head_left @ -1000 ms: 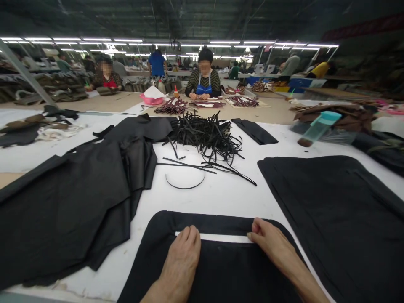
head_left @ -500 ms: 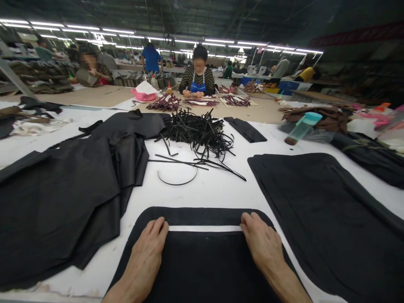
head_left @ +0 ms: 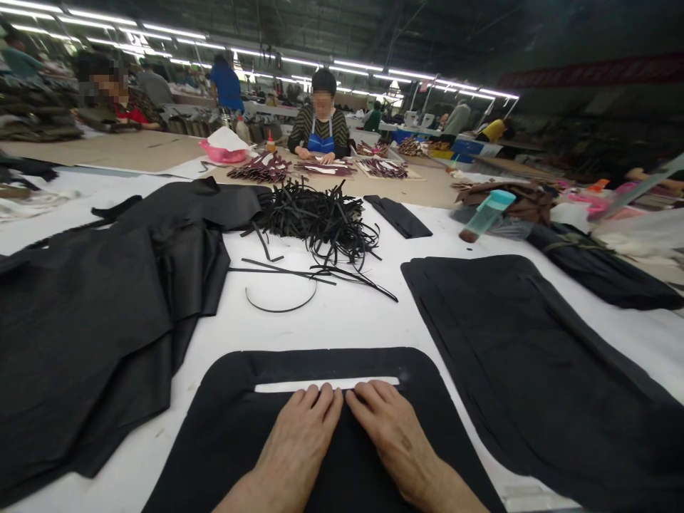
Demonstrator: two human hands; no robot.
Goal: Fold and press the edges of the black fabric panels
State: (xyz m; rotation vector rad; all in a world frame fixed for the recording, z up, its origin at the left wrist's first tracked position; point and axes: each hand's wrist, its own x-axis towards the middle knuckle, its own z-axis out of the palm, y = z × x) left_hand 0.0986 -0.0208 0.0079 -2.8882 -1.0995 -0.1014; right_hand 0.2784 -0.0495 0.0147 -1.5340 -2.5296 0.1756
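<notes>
White table (head_left: 353,320): one slotted black panel (head_left: 224,427), two hands (head_left: 299,442) flat.

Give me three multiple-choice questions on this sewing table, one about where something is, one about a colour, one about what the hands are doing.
1. Where does the pile of black strips lie?
A. Beyond the panel, mid-table
B. Under the right hand
C. On the floor

2. What colour is the bottle cap?
A. Red
B. Teal
C. Black

3. How are the hands placed?
A. Lifted off the table
B. Side by side, flat on the panel
C. One holds scissors

Answers:
1 A, the strips sit far past the black panel.
2 B, the cap is teal.
3 B, the left hand and the right hand press flat just below the white slot.
</notes>
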